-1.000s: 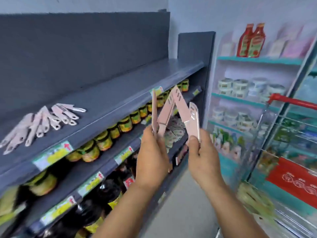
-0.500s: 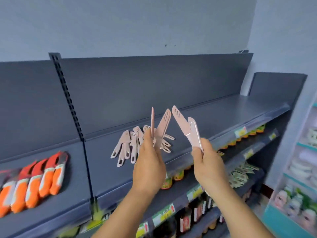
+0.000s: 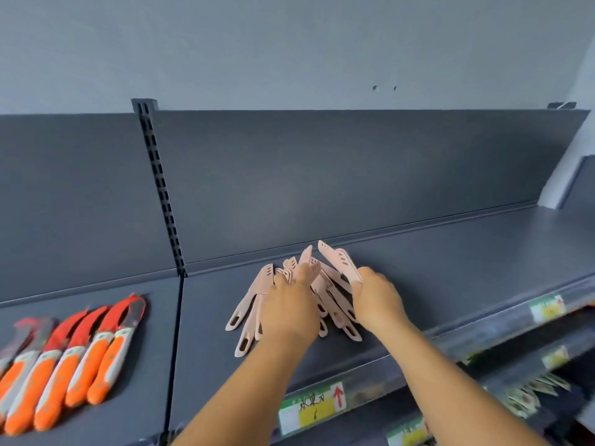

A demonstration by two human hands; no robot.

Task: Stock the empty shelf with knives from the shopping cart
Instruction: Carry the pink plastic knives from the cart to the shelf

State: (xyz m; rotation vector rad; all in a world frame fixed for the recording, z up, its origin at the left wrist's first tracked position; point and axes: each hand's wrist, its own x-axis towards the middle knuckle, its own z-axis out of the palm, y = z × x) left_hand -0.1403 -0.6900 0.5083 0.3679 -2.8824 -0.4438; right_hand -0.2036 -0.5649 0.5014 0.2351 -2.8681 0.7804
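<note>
Nearest, along the shelf's front lip: a yellow-and-green price label (image 3: 311, 410) with a red arrow, below the hands. On the dark grey shelf (image 3: 467, 268), at far left, five orange-handled knives (image 3: 74, 358) in a row, long axes near-to-far, red-sheathed blades leaning far and right. At centre, a fanned pile of pink sheathed knives (image 3: 248, 307), handles with slotted ends toward the near edge, tips toward the back panel; exact count unclear, since both hands cover part of the pile, with about three handles showing left of the left hand and about three between the hands. Left hand (image 3: 291, 309) over the pile's middle, closed around pink knives with tips poking out beyond the knuckles. Right hand (image 3: 376, 299) just right of the pile, pinching one pink knife (image 3: 338, 260), tip pointing far and left.
</note>
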